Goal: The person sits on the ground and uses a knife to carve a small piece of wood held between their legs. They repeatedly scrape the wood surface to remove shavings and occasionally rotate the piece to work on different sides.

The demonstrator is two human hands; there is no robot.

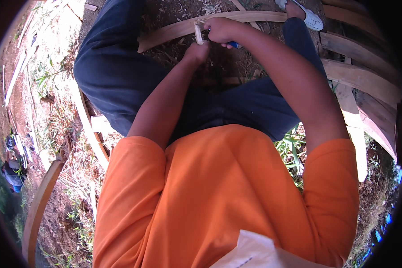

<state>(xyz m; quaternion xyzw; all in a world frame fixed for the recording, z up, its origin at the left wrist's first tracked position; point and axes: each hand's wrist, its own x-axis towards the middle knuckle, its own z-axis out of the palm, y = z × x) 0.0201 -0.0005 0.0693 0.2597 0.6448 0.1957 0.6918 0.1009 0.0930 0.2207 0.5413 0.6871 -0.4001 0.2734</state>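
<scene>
My left hand (198, 52) is closed around the lower end of a short, pale stick of wood (198, 34), which stands up from the fist. Just right of it, my right hand (219, 30) is wrapped round a tool with a blue handle (233, 44). The handle's end sticks out below the fist; the tool's working end is too small to make out. Both hands are close together over the ground between my legs. Behind them lies a long wooden plank (174, 33), and the stick's top overlaps its edge.
Several wooden boards (362, 80) lie side by side at the right, near a white shoe (314, 20). At the left, a wooden strip (42, 196) and thinner pieces lie over dry grass and soil. A white sheet-like thing (254, 252) is at my front, below. Wood chips litter the ground.
</scene>
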